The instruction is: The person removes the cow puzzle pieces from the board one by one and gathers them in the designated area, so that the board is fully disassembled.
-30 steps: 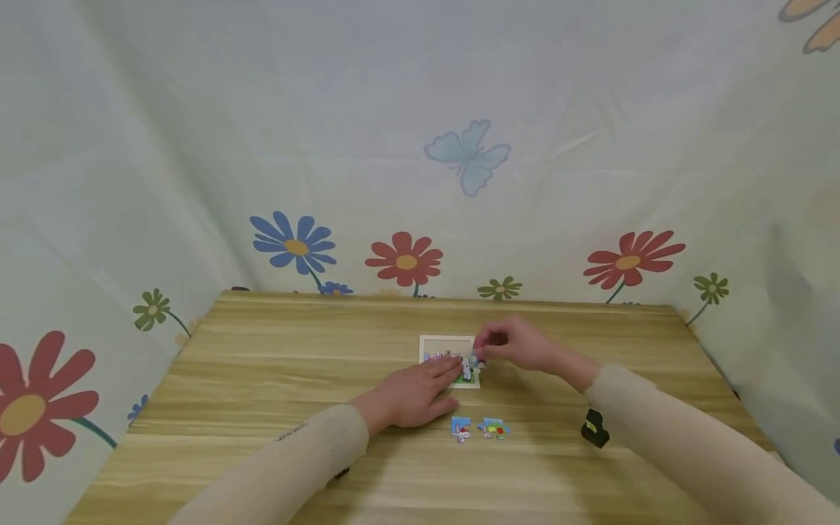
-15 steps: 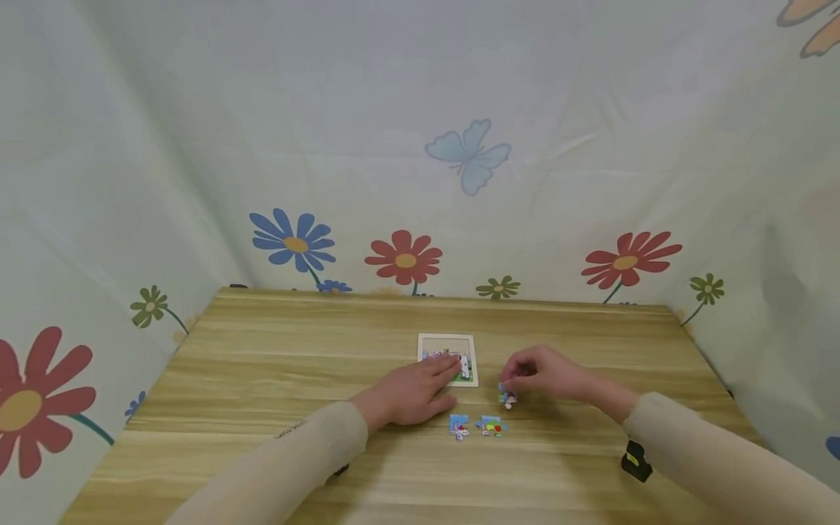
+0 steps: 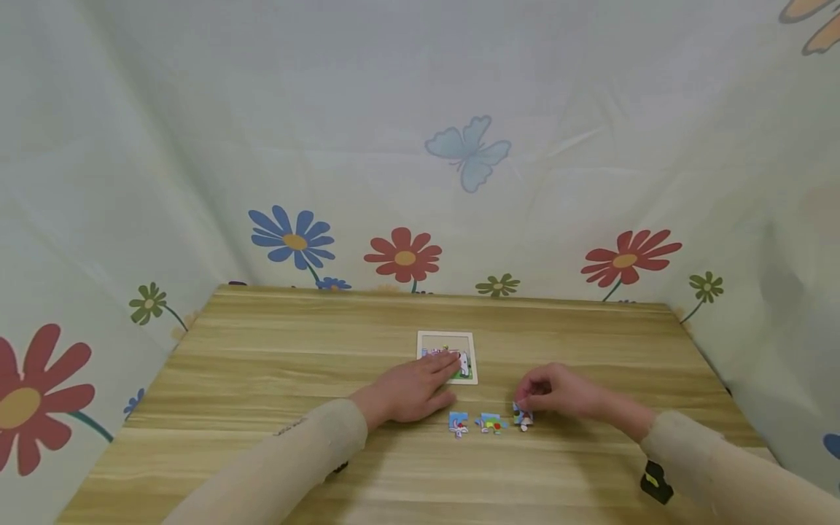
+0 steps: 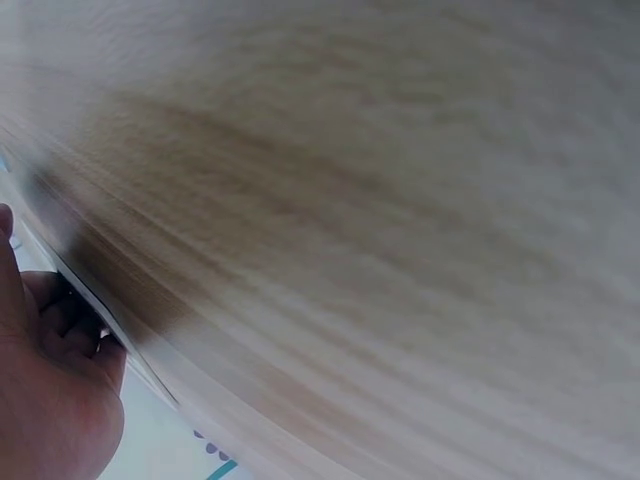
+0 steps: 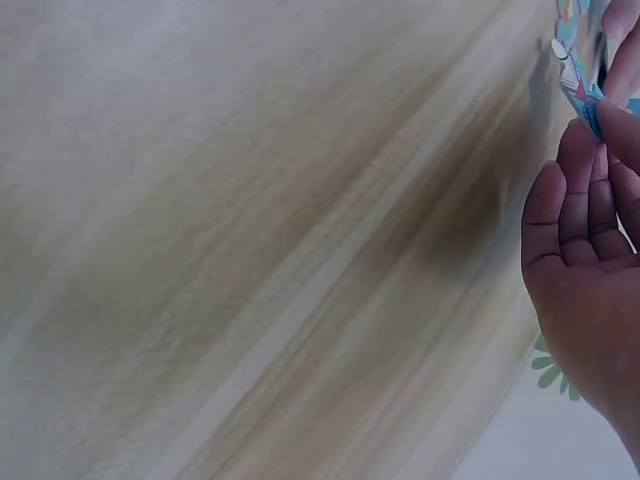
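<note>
My left hand [image 3: 410,390] lies with straight fingers over the lower part of a small white-framed puzzle board [image 3: 474,359], covering some of its picture. The board's upper part shows bare backing, with some picture pieces fitted below. Between the thumb and fingers of my right hand [image 3: 558,392] is a jigsaw piece [image 3: 523,417] with blue and other colours, right of two more pieces and close over the table. One loose jigsaw piece [image 3: 459,423] shows a rabbit-like figure on blue; beside it lies another piece [image 3: 491,423] in blue, green and red. In the right wrist view my right fingertips pinch the piece's edge.
The wood-grain table [image 3: 295,343] is backed by a pale curtain [image 3: 367,87] printed with flowers and a butterfly. A dark strap-like device [image 3: 656,483] sits under the right wrist.
My right hand has drawn away from the board, to the right and nearer me, bringing the pinched jigsaw piece beside the two loose ones. My left hand stays on the board.
</note>
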A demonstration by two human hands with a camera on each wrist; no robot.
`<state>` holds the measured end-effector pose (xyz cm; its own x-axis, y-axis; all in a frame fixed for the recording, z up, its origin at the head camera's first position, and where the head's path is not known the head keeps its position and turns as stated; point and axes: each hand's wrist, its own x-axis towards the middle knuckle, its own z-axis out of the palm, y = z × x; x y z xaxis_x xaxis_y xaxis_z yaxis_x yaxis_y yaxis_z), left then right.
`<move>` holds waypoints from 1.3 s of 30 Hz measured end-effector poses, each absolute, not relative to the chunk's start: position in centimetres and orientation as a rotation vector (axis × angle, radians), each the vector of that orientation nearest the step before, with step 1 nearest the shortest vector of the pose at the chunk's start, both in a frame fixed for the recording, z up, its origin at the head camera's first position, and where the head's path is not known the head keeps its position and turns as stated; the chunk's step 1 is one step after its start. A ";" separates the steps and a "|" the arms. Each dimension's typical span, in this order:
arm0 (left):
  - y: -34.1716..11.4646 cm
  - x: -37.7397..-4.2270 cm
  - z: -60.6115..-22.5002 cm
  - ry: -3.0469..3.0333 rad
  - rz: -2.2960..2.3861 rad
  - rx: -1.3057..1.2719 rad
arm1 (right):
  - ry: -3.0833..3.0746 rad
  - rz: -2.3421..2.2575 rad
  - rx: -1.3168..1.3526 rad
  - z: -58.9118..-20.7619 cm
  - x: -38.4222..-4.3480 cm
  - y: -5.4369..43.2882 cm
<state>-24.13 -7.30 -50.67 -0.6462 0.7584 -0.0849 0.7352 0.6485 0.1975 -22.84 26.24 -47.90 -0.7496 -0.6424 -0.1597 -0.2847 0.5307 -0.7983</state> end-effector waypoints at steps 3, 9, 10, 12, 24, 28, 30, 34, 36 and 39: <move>-7.3 -24.1 -50.7 2.701 0.220 1.229 | 2.354 -1.087 -0.829 -48.4 -22.6 26.4; -7.3 -24.0 -50.8 2.706 0.223 1.230 | 2.433 -1.016 -0.961 -48.7 -22.1 26.4; -7.3 -24.0 -50.8 2.706 0.224 1.231 | 2.446 -1.004 -0.964 -48.7 -22.1 26.3; -7.3 -23.9 -50.7 2.704 0.232 1.230 | 2.476 -0.974 -0.967 -48.7 -22.0 26.3; -7.3 -23.9 -50.6 2.707 0.253 1.228 | 2.565 -0.892 -1.084 -48.8 -21.5 26.2; -7.2 -23.9 -50.6 2.709 0.251 1.226 | 2.566 -0.884 -1.100 -49.0 -21.7 26.3; -7.2 -23.9 -50.6 2.711 0.248 1.222 | 2.563 -0.881 -1.100 -49.1 -21.7 26.4; -7.2 -23.9 -50.6 2.709 0.250 1.216 | 2.555 -0.878 -1.097 -49.2 -21.8 26.4; -7.2 -23.9 -50.6 2.707 0.252 1.215 | 2.550 -0.880 -1.095 -49.1 -21.7 26.3; -7.2 -24.0 -50.6 2.709 0.242 1.217 | 2.545 -0.879 -1.092 -48.9 -21.6 26.3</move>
